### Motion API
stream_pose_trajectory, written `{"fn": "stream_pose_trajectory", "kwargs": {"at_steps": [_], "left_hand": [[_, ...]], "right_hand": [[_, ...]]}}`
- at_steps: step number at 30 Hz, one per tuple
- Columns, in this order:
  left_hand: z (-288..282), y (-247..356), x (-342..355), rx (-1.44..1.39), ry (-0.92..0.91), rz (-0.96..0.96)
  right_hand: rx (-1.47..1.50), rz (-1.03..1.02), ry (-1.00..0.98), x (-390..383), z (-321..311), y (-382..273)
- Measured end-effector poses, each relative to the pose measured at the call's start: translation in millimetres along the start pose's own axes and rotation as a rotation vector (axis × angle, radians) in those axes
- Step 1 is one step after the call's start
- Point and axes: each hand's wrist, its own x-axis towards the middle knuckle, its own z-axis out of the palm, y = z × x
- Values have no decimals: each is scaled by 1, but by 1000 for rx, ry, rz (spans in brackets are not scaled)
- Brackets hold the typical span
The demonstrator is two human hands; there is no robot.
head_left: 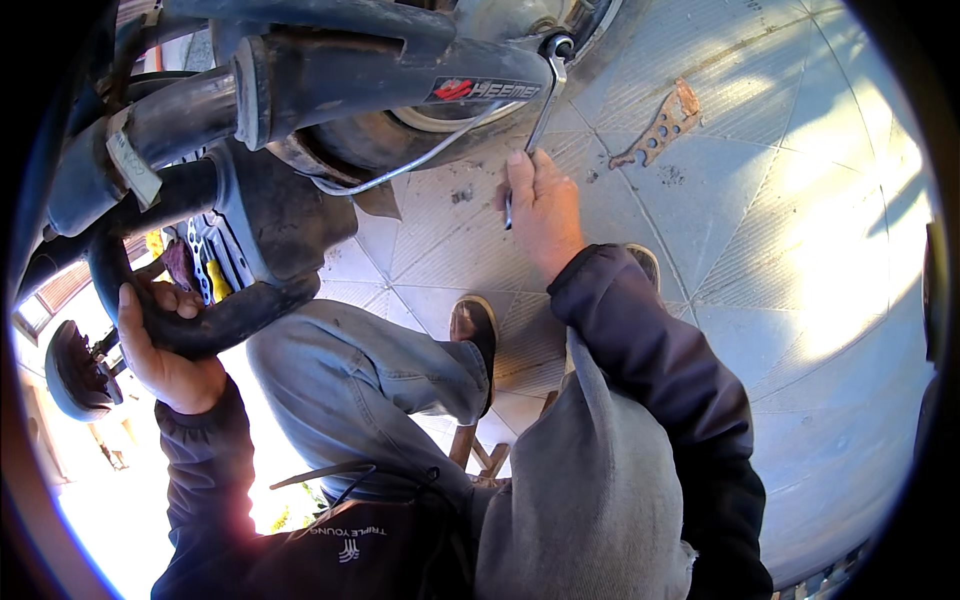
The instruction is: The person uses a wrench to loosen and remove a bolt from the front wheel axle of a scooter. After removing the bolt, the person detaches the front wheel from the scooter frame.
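Note:
My right hand [547,212] is closed round the shaft of a shiny wrench [547,105]. The wrench's upper end sits on a bolt [564,46] at the end of a dark swingarm-like tube [390,85], beside the wheel [375,147]. On the left, my left hand [170,350] is wrapped round a thick black curved bar [245,318] of the vehicle. A thin grey cable [420,160] runs below the tube toward the wheel.
A rusty flat metal plate with holes [660,128] lies on the tiled floor [740,250], right of the wrench. Several tools, one a yellow-handled tool [217,281], show through the frame at left. A round dark lamp-like part [78,372] juts out there. Under me stands a wooden stool [490,462].

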Motion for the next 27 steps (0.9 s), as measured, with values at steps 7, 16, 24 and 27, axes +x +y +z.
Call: {"fn": "stream_pose_trajectory", "kwargs": {"at_steps": [7,16,24,27], "left_hand": [[2,1,0,17,-40,-16],[5,2,0,-3,-35,-9],[1,3,-1,26,-42,5],[2,2,0,49,-45,13]], "right_hand": [[-984,-633,328,74,-111,48],[-541,-206,168,27,-36,45],[-784,-469,273,42,-52,55],[-1133,-631,284,88,-128,25]]}}
